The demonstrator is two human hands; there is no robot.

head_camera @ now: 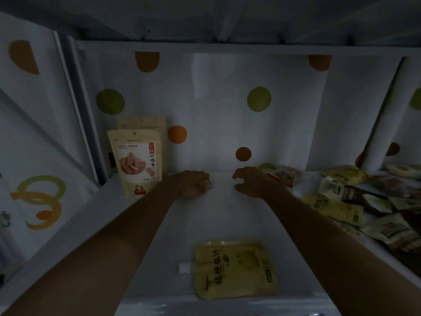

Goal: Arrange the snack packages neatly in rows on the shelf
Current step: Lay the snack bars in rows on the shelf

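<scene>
1. Standing upright at the back left of the white shelf (pixel 223 215) are two tan paper stand-up pouches (pixel 136 160), one behind the other.
2. One yellow spouted drink pouch (pixel 234 270) lies flat near the front edge.
3. The left hand (pixel 193 183) curls its fingers round one small tan packet (pixel 206 179).
4. The right hand (pixel 248 181) is spread and empty, beside a jumbled heap of packets (pixel 341 201) too tangled to count.

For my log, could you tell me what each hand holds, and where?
The left hand curls its fingers round a small pale packet, exact hold unclear; the right hand holds nothing.
</scene>
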